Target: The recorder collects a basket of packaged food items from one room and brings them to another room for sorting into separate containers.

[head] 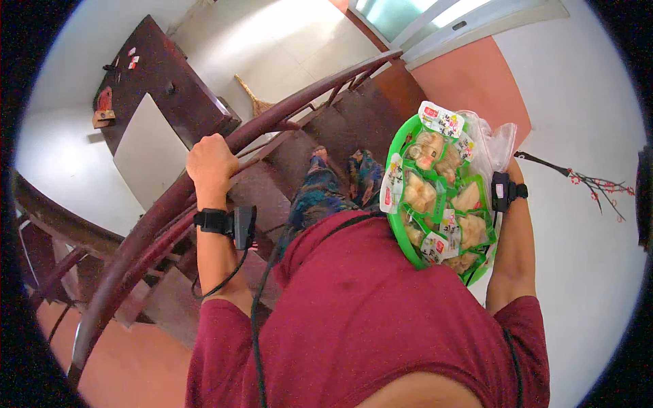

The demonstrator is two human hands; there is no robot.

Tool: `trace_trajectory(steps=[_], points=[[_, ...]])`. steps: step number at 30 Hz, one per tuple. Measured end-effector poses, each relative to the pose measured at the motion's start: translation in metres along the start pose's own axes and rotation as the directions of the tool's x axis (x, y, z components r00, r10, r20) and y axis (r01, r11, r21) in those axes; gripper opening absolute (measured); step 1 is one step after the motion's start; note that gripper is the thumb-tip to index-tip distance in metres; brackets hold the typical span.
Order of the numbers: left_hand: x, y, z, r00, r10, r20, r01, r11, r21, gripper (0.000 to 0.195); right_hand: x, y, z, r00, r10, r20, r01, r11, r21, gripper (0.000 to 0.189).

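My left hand is closed over the dark red wooden handrail of a staircase. My right arm wraps the outer side of a round green plastic basket and holds it against my body. Clear plastic bags cover most of my right hand, so its fingers are hidden. Several sealed food packs with green edges and white printed tops fill the basket. Pale, chunky pieces show through their clear fronts.
Brown stairs descend ahead of my feet. Below lie a straw broom on the tiled floor, a dark wooden cabinet and a pale board. A glass sliding door stands beyond. A branch decal marks the right wall.
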State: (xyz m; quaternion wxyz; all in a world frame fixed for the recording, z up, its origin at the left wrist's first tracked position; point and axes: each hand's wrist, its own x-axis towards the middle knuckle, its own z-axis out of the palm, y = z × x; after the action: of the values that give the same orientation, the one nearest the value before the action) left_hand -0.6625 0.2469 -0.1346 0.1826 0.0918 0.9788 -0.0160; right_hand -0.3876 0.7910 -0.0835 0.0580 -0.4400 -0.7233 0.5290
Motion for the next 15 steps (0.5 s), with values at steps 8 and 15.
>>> trace_trajectory(steps=[8,15], points=[[-0.007,-0.015,-0.029,0.997,0.014,-0.072,-0.010,0.998,0.059,0.017,0.029,0.011,-0.014,0.999,0.031,0.031,-0.029,0.997,-0.071,0.035],[-0.011,-0.069,-0.074,0.999,-0.003,-0.035,0.007,0.992,0.127,0.025,0.061,0.038,-0.034,0.998,0.067,0.021,-0.064,0.991,-0.120,0.034]])
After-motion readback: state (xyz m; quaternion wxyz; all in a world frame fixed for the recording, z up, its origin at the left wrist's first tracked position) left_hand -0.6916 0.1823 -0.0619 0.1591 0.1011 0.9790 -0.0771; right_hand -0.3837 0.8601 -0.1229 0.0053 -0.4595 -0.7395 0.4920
